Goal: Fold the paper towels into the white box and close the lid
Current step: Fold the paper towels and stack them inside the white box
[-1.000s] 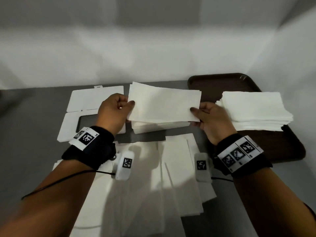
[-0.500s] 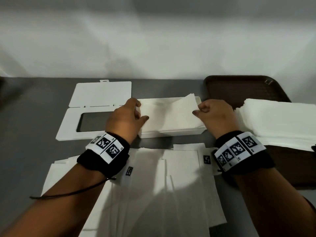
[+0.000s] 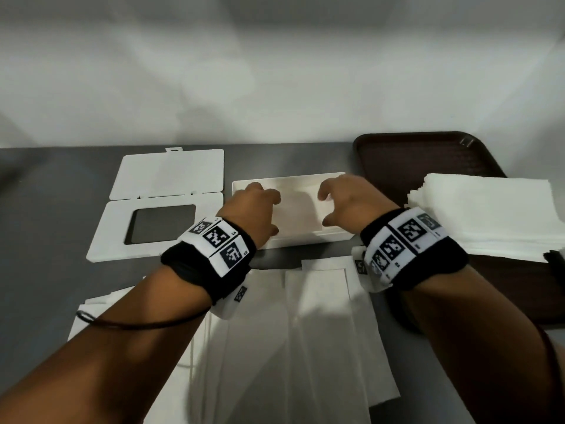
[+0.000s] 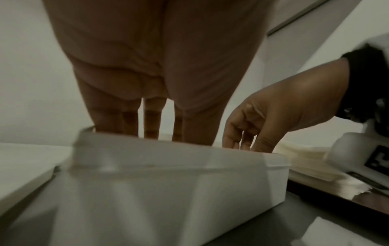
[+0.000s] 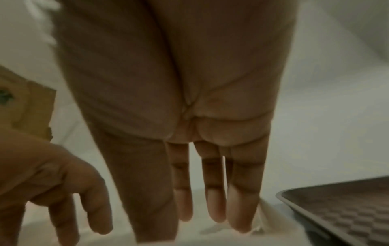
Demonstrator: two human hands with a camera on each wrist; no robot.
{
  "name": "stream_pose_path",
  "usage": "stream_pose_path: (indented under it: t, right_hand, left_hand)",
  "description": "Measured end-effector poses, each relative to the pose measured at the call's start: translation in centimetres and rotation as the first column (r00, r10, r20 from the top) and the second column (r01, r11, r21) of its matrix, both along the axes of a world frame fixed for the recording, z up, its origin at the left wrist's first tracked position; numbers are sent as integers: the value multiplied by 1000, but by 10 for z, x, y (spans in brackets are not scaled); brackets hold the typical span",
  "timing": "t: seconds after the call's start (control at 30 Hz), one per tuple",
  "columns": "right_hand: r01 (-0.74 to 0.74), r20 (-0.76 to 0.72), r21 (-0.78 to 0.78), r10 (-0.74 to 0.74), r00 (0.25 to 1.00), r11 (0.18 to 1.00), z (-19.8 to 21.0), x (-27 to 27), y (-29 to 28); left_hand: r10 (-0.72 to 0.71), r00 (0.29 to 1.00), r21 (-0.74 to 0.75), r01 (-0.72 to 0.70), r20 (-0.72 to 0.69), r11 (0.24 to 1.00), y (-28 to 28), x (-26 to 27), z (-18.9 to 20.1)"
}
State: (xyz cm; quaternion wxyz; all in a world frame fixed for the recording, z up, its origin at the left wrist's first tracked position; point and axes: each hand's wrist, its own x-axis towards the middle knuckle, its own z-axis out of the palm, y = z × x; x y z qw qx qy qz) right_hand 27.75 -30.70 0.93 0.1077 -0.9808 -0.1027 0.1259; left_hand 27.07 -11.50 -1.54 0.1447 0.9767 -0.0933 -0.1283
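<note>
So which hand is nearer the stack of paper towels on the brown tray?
Right. The right hand is over the white box, beside the stack; the left hand is over the box's far end.

text: none readable | wristbands [image 3: 406,240]: black-and-white square code markers only, no legible letters or numbers

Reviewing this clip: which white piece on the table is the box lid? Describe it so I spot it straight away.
Start at the brown tray on the right, then move left past the open white box under both hands. The lid lies flat just left of it: the only white piece with a rectangular window cut through, its flap hinged open behind.
</note>
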Motion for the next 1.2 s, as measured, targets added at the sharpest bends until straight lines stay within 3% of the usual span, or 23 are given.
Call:
stream_pose_path:
  t: [0.13, 0.4, 0.5, 0.6, 0.7, 0.83, 1.0, 1.2]
  right_hand:
    - [-50, -71, -134, 41, 997, 990, -5, 7, 18]
    - [-11, -81, -89, 4, 997, 996, -4, 7, 21]
    - [45, 48, -15, -44, 998, 999, -2, -5, 15]
    - [102, 201, 165, -135, 970, 981, -1, -27, 8]
    - [80, 218, 338, -161, 962, 938, 0, -63, 9]
    - [101, 78, 382, -141, 987, 919, -8, -114, 21]
    - [193, -213, 369, -119, 970, 909, -30, -158, 41]
    - [351, -316, 370, -239, 918, 860, -45, -178, 53]
  left_hand:
    - [-31, 998, 104, 37, -55, 994, -6, 9, -4]
    - [-26, 997, 65, 31, -73, 997, -6, 9, -5]
    - [39, 999, -95, -37, 17, 995, -1, -7, 3]
    - [50, 981, -199, -12, 188, 980, 7, -35, 12]
    - [58, 966, -277, 15, 253, 961, 21, -69, 17]
    - [16, 970, -251, 47, 243, 967, 42, -114, 10]
    - [107, 993, -225, -93, 51, 970, 65, -159, -12]
    - [106, 994, -173, -108, -21, 979, 75, -187, -25]
